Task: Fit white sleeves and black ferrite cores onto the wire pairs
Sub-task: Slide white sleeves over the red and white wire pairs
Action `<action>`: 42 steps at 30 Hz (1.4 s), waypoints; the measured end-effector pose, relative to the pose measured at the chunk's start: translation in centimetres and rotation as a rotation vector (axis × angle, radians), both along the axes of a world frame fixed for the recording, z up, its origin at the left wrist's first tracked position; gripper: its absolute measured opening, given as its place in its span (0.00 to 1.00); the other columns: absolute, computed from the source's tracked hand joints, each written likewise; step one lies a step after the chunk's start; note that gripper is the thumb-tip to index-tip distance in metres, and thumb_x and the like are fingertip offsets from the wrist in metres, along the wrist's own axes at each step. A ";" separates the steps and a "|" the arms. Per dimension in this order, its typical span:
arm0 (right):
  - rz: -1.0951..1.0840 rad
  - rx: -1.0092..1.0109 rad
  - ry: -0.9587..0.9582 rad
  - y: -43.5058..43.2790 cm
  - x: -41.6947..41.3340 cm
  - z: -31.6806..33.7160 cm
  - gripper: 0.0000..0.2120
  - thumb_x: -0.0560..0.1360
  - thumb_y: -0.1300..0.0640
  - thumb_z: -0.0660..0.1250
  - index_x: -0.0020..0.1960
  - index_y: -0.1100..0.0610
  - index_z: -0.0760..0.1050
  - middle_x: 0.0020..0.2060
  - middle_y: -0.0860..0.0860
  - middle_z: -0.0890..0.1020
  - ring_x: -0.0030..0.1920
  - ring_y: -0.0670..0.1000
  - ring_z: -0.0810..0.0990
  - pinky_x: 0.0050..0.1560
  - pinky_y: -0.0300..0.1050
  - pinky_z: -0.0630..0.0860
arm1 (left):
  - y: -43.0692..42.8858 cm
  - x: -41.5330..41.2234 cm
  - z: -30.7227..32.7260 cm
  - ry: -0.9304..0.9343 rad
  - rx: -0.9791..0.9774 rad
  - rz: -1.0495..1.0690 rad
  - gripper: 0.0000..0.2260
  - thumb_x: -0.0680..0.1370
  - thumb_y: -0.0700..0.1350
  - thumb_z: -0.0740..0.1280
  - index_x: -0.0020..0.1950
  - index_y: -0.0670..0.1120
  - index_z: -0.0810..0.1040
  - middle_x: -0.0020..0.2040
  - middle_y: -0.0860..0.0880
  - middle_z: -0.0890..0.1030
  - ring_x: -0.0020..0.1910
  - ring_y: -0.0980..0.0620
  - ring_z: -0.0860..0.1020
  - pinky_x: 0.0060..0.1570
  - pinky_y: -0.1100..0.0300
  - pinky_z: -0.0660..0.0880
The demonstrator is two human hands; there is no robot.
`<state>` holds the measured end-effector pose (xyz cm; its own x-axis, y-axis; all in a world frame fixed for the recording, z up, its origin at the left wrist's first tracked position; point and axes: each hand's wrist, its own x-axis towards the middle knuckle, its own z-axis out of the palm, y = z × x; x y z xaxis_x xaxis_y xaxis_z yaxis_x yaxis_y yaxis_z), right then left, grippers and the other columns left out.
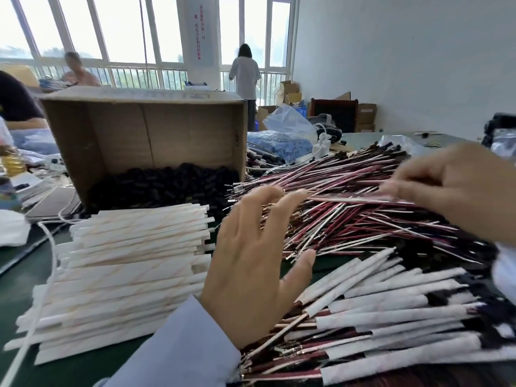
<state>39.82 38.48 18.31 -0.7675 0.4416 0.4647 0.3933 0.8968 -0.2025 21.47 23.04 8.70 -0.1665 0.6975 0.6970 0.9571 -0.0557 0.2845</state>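
A heap of red-and-white wire pairs (349, 213) lies across the middle right of the table. My right hand (458, 185) reaches in from the right and pinches one wire pair (343, 199) near the top of the heap. My left hand (257, 263) hovers over the near edge of the heap, fingers spread and holding nothing. White sleeves (125, 263) are stacked at the left. Black ferrite cores (164, 185) fill the bottom of a cardboard box (145, 129) lying on its side behind them. Wire pairs with white sleeves fitted (391, 325) are piled at the near right.
A plastic bag of blue parts (282, 141) sits behind the wire heap. A white cable (47, 261) runs along the sleeve stack's left side. Other people stand or sit at the far windows. More boxes stand by the right wall.
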 end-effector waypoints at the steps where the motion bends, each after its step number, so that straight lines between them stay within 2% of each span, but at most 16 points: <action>1: 0.046 0.005 -0.008 -1.2 1.0 -0.9 0.17 0.73 0.34 0.61 0.36 0.44 0.77 0.23 0.43 0.75 0.22 0.43 0.71 0.25 0.35 0.67 | 0.2 0.3 0.4 0.028 -0.020 -0.008 0.27 0.76 0.57 0.59 0.74 0.51 0.61 0.68 0.49 0.65 0.68 0.49 0.64 0.68 0.49 0.64; 4: 0.181 -0.095 -0.020 -2.4 3.4 -3.0 0.15 0.75 0.33 0.60 0.41 0.41 0.78 0.26 0.42 0.76 0.23 0.42 0.73 0.23 0.27 0.64 | 0.7 1.1 0.6 0.127 -0.184 -0.107 0.27 0.79 0.61 0.53 0.76 0.53 0.57 0.69 0.53 0.67 0.68 0.53 0.65 0.70 0.55 0.59; 6: 0.203 -0.189 -0.021 -1.4 4.4 -3.3 0.15 0.73 0.31 0.61 0.44 0.40 0.79 0.28 0.43 0.78 0.25 0.43 0.75 0.24 0.31 0.68 | 0.4 0.8 0.2 0.094 -0.283 -0.232 0.20 0.80 0.59 0.53 0.70 0.55 0.65 0.52 0.61 0.76 0.51 0.59 0.73 0.57 0.61 0.67; 8: 0.136 -0.245 0.004 -0.1 5.2 -3.1 0.17 0.71 0.29 0.61 0.42 0.40 0.80 0.27 0.45 0.79 0.25 0.44 0.76 0.23 0.35 0.70 | -0.4 -0.5 -0.2 0.003 -0.378 -0.287 0.11 0.81 0.57 0.54 0.54 0.53 0.72 0.35 0.59 0.72 0.36 0.59 0.70 0.41 0.58 0.69; 11: 0.056 -0.288 0.023 1.5 5.0 -3.3 0.24 0.65 0.24 0.60 0.38 0.43 0.80 0.23 0.46 0.77 0.22 0.42 0.72 0.23 0.30 0.64 | -1.9 -2.6 -0.7 -0.119 -0.504 -0.292 0.17 0.79 0.60 0.51 0.37 0.51 0.68 0.30 0.54 0.68 0.31 0.56 0.67 0.36 0.54 0.69; 13: 0.069 -0.235 -0.062 2.0 3.0 -4.7 0.28 0.63 0.21 0.55 0.40 0.42 0.79 0.28 0.43 0.79 0.27 0.43 0.75 0.27 0.31 0.69 | -2.3 -2.3 -0.9 -0.223 -0.530 -0.306 0.19 0.79 0.60 0.51 0.34 0.51 0.65 0.29 0.54 0.67 0.29 0.56 0.67 0.36 0.53 0.69; 15: 0.221 -0.266 -0.227 0.1 -0.9 -6.6 0.25 0.70 0.26 0.53 0.44 0.44 0.77 0.35 0.43 0.79 0.33 0.43 0.77 0.34 0.38 0.76 | -2.0 -1.3 -1.2 -0.364 -0.549 -0.301 0.20 0.80 0.59 0.53 0.32 0.50 0.65 0.27 0.54 0.67 0.27 0.56 0.67 0.35 0.52 0.69; 17: 0.410 -0.311 -0.280 -2.7 -4.7 -8.5 0.15 0.78 0.41 0.58 0.46 0.49 0.77 0.35 0.45 0.78 0.34 0.42 0.76 0.36 0.37 0.74 | -1.9 -1.1 -1.4 -0.544 -0.541 -0.274 0.19 0.80 0.57 0.56 0.33 0.49 0.69 0.27 0.54 0.70 0.26 0.55 0.71 0.33 0.53 0.71; 19: 0.442 -0.361 -0.213 -3.9 -6.9 -9.2 0.08 0.79 0.50 0.63 0.49 0.49 0.81 0.36 0.43 0.80 0.37 0.41 0.77 0.40 0.36 0.74 | -3.1 -2.5 -1.3 -0.583 -0.480 -0.196 0.14 0.76 0.61 0.58 0.40 0.52 0.74 0.29 0.52 0.75 0.28 0.56 0.75 0.35 0.56 0.74; 22: 0.333 -0.311 -0.178 -3.3 -7.6 -9.5 0.10 0.76 0.43 0.63 0.55 0.40 0.80 0.45 0.35 0.83 0.46 0.36 0.79 0.51 0.40 0.77 | -7.5 -6.5 -1.9 -0.312 -0.400 0.032 0.15 0.70 0.68 0.59 0.55 0.66 0.68 0.44 0.61 0.76 0.42 0.60 0.76 0.36 0.67 0.71; 25: 0.351 -0.183 -0.241 -4.1 -8.1 -10.8 0.15 0.73 0.34 0.59 0.57 0.35 0.75 0.46 0.35 0.82 0.48 0.37 0.77 0.48 0.38 0.75 | -11.4 -8.8 -3.2 -0.016 -0.529 0.203 0.18 0.69 0.73 0.56 0.55 0.69 0.68 0.51 0.67 0.69 0.52 0.65 0.71 0.42 0.68 0.71; 27: 0.325 -0.104 -0.228 -4.5 -8.4 -11.4 0.14 0.75 0.36 0.60 0.57 0.37 0.76 0.44 0.39 0.82 0.46 0.41 0.78 0.45 0.39 0.74 | -12.2 -9.1 -4.1 0.000 -0.616 0.208 0.20 0.69 0.74 0.53 0.54 0.67 0.72 0.50 0.67 0.69 0.53 0.65 0.70 0.49 0.64 0.72; 30: 0.287 -0.014 -0.165 -4.3 -8.7 -11.7 0.17 0.78 0.40 0.56 0.54 0.48 0.78 0.40 0.44 0.82 0.43 0.45 0.78 0.44 0.43 0.74 | -11.6 -8.5 -4.6 0.041 -0.586 0.227 0.16 0.74 0.68 0.57 0.52 0.61 0.74 0.49 0.63 0.70 0.50 0.61 0.71 0.49 0.62 0.71; 34: 0.288 0.033 -0.163 -4.8 -8.7 -12.1 0.21 0.79 0.42 0.53 0.58 0.53 0.77 0.43 0.49 0.84 0.45 0.49 0.80 0.47 0.46 0.75 | -10.5 -7.7 -4.5 0.139 -0.602 0.227 0.07 0.78 0.61 0.56 0.48 0.59 0.65 0.47 0.62 0.67 0.47 0.63 0.67 0.47 0.70 0.63; 39: 0.349 0.011 0.057 -5.4 -8.3 -11.5 0.14 0.77 0.52 0.61 0.59 0.51 0.81 0.30 0.43 0.82 0.30 0.43 0.80 0.33 0.37 0.76 | -9.6 -8.0 -3.6 -0.102 -0.728 0.087 0.11 0.75 0.44 0.64 0.43 0.57 0.62 0.39 0.58 0.72 0.35 0.62 0.70 0.39 0.70 0.66; 42: 0.363 -0.131 0.109 -5.3 -8.1 -11.6 0.15 0.76 0.51 0.60 0.58 0.48 0.81 0.31 0.37 0.76 0.33 0.38 0.75 0.35 0.41 0.75 | -9.4 -8.3 -2.8 -0.298 -0.615 0.050 0.10 0.76 0.42 0.63 0.48 0.57 0.66 0.38 0.52 0.76 0.36 0.58 0.72 0.40 0.66 0.70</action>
<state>31.67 33.23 6.75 -0.8339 0.2119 0.5096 0.0256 0.9372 -0.3478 13.16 13.67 5.92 -0.3319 0.9384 0.0958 0.8303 0.2424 0.5019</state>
